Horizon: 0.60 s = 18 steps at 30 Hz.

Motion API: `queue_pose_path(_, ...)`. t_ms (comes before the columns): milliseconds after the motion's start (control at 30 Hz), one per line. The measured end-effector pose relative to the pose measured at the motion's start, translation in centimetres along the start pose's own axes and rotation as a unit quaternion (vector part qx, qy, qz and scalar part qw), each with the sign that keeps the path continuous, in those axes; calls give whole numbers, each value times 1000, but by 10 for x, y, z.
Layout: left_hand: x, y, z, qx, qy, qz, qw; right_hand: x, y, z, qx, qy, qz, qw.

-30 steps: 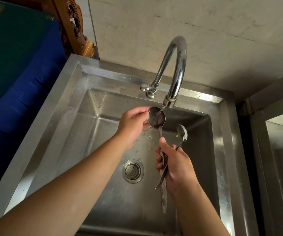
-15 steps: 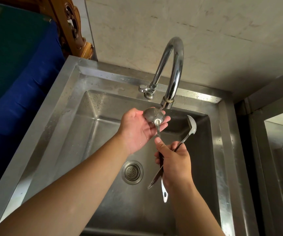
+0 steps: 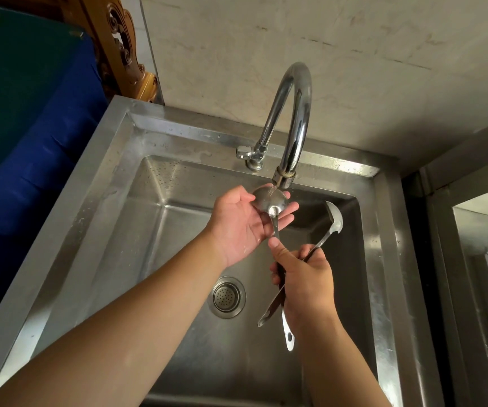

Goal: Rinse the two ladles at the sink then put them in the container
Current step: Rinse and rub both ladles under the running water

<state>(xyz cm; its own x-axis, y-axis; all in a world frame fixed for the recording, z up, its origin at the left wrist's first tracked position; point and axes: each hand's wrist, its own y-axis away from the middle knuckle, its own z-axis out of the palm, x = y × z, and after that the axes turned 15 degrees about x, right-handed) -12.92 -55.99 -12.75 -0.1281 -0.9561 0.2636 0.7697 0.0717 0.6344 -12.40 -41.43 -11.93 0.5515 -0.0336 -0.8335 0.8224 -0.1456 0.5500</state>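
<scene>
Two steel ladles are held over the steel sink point(image 3: 113, 183). My right hand point(image 3: 304, 280) grips both handles together. The first ladle point(image 3: 269, 199) has its bowl turned back-up directly under the tap spout point(image 3: 284, 179), with a thin stream of water falling on it. My left hand point(image 3: 241, 223) is palm-up with fingers spread, cupping under that bowl and touching it. The second ladle point(image 3: 335, 220) angles off to the right, its bowl above the basin's right side. No container is in view.
A round drain strainer point(image 3: 226, 296) sits in the basin floor below my hands. The tap lever point(image 3: 244, 152) is on the back ledge. A second steel unit point(image 3: 471, 230) adjoins on the right; blue fabric point(image 3: 31, 160) and a carved wooden chair point(image 3: 119, 51) stand on the left.
The first ladle's bowl has been flipped from hollow-up to back-up under the spout. My left hand turned palm-up beneath it. The second ladle swung out farther to the right.
</scene>
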Motion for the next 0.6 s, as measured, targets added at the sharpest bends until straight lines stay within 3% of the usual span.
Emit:
queue_pose_path(200, -1, -2, -4, 7, -124, 94, 988, 6, 3, 5, -17, 34, -57, 998)
queue_pose_path(300, 0, -5, -3, 46, -147, 117, 981, 10, 3, 3, -31, 39, -66, 997)
queue_pose_path(500, -2, -14, 3, 123, -149, 105, 976, 21, 1, -5, -45, 40, -57, 997)
queue_pose_path(600, 3, -17, 13, 148, -212, 62, 964, 24, 2, -7, -61, 30, -40, 997)
